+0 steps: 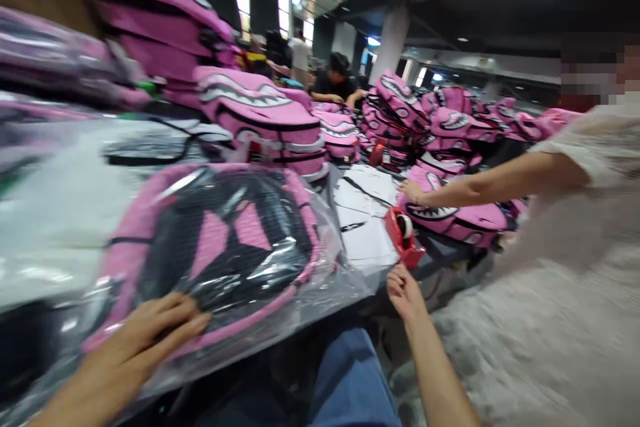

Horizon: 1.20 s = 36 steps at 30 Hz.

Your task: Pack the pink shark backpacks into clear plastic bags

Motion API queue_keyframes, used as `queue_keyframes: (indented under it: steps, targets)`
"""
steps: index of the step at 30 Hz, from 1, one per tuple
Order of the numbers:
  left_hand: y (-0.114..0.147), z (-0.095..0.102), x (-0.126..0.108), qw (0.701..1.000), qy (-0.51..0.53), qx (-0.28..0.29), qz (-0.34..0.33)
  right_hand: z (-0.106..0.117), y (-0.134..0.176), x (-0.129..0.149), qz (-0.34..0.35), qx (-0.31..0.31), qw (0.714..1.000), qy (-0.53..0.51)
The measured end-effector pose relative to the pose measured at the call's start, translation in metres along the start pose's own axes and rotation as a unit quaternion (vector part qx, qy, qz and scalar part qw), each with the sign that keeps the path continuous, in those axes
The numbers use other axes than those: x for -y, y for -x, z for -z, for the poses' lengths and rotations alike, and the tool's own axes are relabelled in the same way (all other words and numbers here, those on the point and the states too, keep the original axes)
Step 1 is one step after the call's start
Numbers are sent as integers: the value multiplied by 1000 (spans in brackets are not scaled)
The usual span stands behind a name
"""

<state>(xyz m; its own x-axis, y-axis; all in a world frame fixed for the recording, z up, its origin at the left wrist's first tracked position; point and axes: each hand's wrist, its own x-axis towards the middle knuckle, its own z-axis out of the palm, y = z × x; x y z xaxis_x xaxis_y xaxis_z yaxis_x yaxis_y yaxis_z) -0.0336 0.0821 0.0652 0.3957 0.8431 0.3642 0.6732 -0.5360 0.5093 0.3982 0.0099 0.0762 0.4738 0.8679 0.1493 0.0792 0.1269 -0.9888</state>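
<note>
A pink and black backpack [235, 253] lies flat in a clear plastic bag [320, 293] on the table in front of me. My left hand [167, 323] rests on its near edge, fingers stretched out over the plastic. My right hand [404, 287] is at the near end of a red tape dispenser [407, 247], which holds a roll of tape. Its fingers are curled together by the dispenser's front; whatever they pinch is too small to make out. White sheets [367, 213] with black marks lie left of the dispenser.
Stacked pink backpacks [265, 107] stand behind the bagged one, with more piled along the table. Clear plastic bags [65, 200] cover the left side. At right, a co-worker in a white top [560, 293] has a hand on a pink backpack [465, 217]. Another person [336, 83] works farther back.
</note>
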Motion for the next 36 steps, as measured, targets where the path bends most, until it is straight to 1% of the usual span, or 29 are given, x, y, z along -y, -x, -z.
queue_keyframes:
  steps: [2,3,4,5,6,7,8,9,10,11,12,13,14,15,16,17,18,19,21,23,24,25,26,28,30,33,35,36]
  targets:
    - [2,13,-9,997,53,25,47,-14,9,25,19,40,996,-73]
    - [-1,17,-16,994,81,40,65,-21,12,39,28,70,993,-94]
    - [-4,21,-21,990,103,49,78,-30,15,54,39,117,988,-95]
    - [-8,23,-26,988,116,52,86,-40,17,69,54,185,979,-69]
    - [-10,24,-30,987,124,53,91,-53,18,83,75,270,960,-17]
    - [-12,24,-32,986,130,53,93,-68,18,95,106,359,926,49]
    - [-13,24,-33,985,134,53,94,-85,17,104,148,438,879,116]
    - [-13,24,-33,984,139,54,95,-104,15,111,197,497,827,177]
    - [-12,24,-33,983,144,57,95,-122,11,114,248,536,774,228]
    - [-12,23,-32,982,148,62,96,-140,6,114,299,555,727,271]
    - [-11,23,-31,981,151,67,98,-155,0,111,342,559,689,308]
    - [-10,22,-30,980,153,71,102,-169,-7,107,373,557,657,345]
    - [-10,22,-30,979,153,76,107,-180,-15,101,388,553,633,379]
    - [-10,21,-30,979,151,80,112,-188,-23,96,388,549,618,407]
    - [-11,20,-29,979,148,81,116,-193,-31,91,375,544,616,429]
    - [-11,20,-29,979,145,83,117,-196,-39,88,353,537,625,444]
    - [-11,19,-29,979,142,84,116,-196,-46,85,327,526,641,454]
    - [-11,18,-28,980,141,83,112,-193,-51,84,303,505,664,461]
    - [-10,17,-26,982,141,79,101,-182,-55,83,280,429,719,470]
    - [-9,15,-24,983,142,72,93,-168,-46,80,304,342,763,457]
    - [-9,15,-24,983,143,69,91,-162,-37,77,329,312,775,440]
    - [-9,14,-24,983,142,67,91,-157,-26,74,355,303,778,421]
    - [-10,14,-25,984,141,66,91,-155,-16,69,379,315,770,406]
    - [-10,15,-27,985,129,66,92,-157,1,61,397,364,739,404]
    - [-8,18,-27,988,108,64,90,-166,6,58,370,407,712,436]
    - [4,27,-17,996,54,57,46,-181,-8,61,297,462,695,465]
    - [17,34,-3,1000,-2,25,10,-186,-20,64,265,492,687,464]
    - [24,38,5,1000,-28,3,5,-188,-23,65,258,498,687,462]
